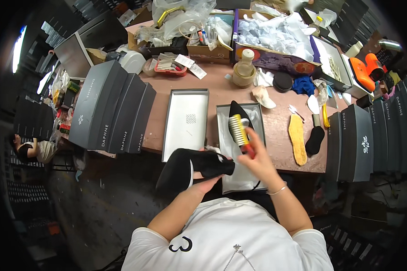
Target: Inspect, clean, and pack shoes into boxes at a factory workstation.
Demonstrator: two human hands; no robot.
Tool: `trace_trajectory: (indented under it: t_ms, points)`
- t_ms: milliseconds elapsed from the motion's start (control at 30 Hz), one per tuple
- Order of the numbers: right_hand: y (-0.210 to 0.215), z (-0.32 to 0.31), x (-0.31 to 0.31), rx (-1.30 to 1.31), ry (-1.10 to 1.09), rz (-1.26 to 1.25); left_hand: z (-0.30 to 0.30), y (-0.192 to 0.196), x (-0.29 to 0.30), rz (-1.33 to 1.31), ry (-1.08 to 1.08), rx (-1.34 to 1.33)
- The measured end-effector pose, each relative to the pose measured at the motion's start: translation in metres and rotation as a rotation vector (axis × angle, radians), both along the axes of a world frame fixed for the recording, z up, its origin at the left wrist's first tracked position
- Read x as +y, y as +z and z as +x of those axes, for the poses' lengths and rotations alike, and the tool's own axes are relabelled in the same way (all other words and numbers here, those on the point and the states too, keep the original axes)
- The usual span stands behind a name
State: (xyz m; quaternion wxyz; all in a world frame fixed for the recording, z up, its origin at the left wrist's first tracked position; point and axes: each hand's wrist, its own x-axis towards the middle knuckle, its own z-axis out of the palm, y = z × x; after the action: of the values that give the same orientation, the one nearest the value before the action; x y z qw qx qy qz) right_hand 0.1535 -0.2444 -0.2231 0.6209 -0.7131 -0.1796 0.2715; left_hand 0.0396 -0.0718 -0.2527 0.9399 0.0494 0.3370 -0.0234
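Observation:
My left hand grips a black shoe from below, tilted on its side in front of my body, over the table's near edge. My right hand is closed around the red handle of a brush with a yellow head and pale bristles. The brush is up off the shoe in my left hand. Behind the brush, a second black shoe lies in an open grey shoe box lined with white tissue paper. Left of that box lies its pale-lined lid.
Closed grey shoe boxes stand at the left and right. A yellow insole and a black insole lie at right. A lidded jar, a red tray and a carton of white paper stand farther back.

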Motion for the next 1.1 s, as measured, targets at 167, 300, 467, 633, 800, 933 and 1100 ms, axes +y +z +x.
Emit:
trace_trajectory:
  t_ms: [167,300,467,633,800,933,1100]
  points:
    - [0.029,-0.01,-0.054,-0.334,-0.012,-0.222,-0.003,-0.021,0.016,0.183,0.107,0.0]
    - [0.054,-0.029,-0.036,-0.855,0.374,-0.408,-0.002,-0.059,0.015,0.32,0.157,-0.337]
    - [0.044,-0.019,-0.027,-0.991,0.584,-0.564,0.013,0.045,0.032,0.826,0.071,-0.198]
    - [0.034,0.045,-0.096,-1.03,0.04,-0.652,0.023,0.027,0.071,0.312,0.248,-0.175]
    - [-0.029,0.095,-0.107,-0.841,-0.122,-0.802,0.046,0.023,0.017,0.238,0.05,-0.24]
    - [-0.029,0.07,-0.077,-0.952,-0.131,-0.723,0.042,-0.004,0.015,0.303,0.135,-0.253]
    - [0.025,0.025,-0.013,-0.386,0.187,-0.008,0.025,-0.002,0.008,0.416,-0.069,-0.297]
